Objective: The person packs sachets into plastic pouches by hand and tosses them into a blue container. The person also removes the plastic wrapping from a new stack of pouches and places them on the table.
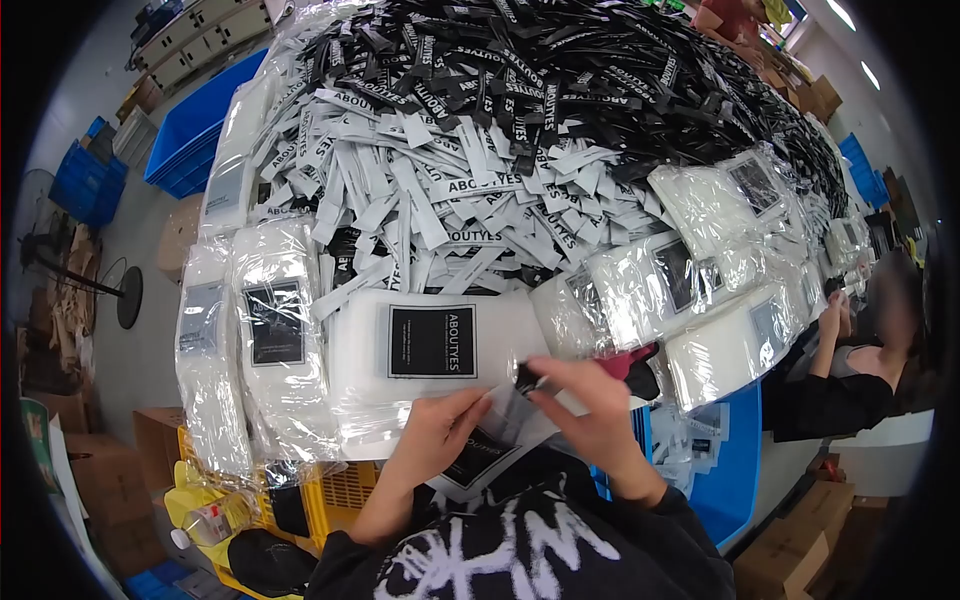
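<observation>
My left hand [438, 432] is closed, pinching the edge of a clear plastic bag [482, 458] with a black printed label, held low in front of my shirt. My right hand [592, 398] is closed on a small black strip [526, 377] at the bag's upper end. Whether the strip is inside the bag's mouth, I cannot tell. Just beyond my hands lies a stack of flat bags [433, 341], the top one bearing a black ABOUTYES label. A pink and black object [632, 366] sits behind my right hand, partly hidden.
A heap of white strips [440, 190] and black strips [600, 90] covers the table. Wrapped bag bundles [275, 320] line its edge. A blue bin [728, 470] with bags stands at lower right, a yellow crate [345, 490] at lower left. Another person [840, 370] works at right.
</observation>
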Available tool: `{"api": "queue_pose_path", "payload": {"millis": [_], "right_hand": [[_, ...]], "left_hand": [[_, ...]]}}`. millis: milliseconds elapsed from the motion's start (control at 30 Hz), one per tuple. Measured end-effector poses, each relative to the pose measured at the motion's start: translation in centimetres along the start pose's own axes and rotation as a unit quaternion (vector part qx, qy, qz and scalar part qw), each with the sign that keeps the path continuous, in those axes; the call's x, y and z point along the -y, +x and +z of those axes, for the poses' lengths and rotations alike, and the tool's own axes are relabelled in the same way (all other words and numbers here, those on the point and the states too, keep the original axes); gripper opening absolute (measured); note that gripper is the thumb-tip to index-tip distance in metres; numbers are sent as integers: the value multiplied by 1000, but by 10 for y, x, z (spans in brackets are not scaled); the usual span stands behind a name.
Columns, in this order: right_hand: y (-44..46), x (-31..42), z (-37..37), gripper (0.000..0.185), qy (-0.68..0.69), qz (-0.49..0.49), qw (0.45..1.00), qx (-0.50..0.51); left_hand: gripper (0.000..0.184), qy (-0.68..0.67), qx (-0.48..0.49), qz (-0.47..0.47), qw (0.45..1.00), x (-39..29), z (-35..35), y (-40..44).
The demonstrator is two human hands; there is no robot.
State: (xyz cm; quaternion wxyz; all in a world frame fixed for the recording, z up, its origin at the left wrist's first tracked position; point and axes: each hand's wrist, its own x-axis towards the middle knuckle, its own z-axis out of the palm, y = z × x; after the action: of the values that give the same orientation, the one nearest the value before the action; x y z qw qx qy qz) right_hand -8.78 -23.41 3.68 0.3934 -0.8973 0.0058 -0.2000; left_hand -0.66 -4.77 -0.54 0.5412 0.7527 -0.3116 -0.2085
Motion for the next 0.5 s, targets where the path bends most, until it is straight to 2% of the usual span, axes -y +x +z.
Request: {"api": "queue_pose_path", "payload": {"millis": [100,133,233,267,367,500], "right_hand": [[-7,-3,-5,31,80,75,988,111],[-7,-4,-5,25,166,137,971,104],[-10,-14,-10,20,192,117,958,177],[-11,-16,-8,15,200,89,960,173],[-11,-26,-11,18,219,179,918,279],[-14,-33,-4,24,326,241,855,324]], "left_hand": [[12,-2,-5,-5,1000,-1,0,-3],[12,-14,0,-3,1000,-2,-1,-4],[12,-36,21,-5,999,-8,-5,-5],[12,-41,31,-6,999,-10,-5,-4],[13,-18,44,-3,999,-12,-5,-4],[12,13,50,-1,999,-20,-5,-5]]}}
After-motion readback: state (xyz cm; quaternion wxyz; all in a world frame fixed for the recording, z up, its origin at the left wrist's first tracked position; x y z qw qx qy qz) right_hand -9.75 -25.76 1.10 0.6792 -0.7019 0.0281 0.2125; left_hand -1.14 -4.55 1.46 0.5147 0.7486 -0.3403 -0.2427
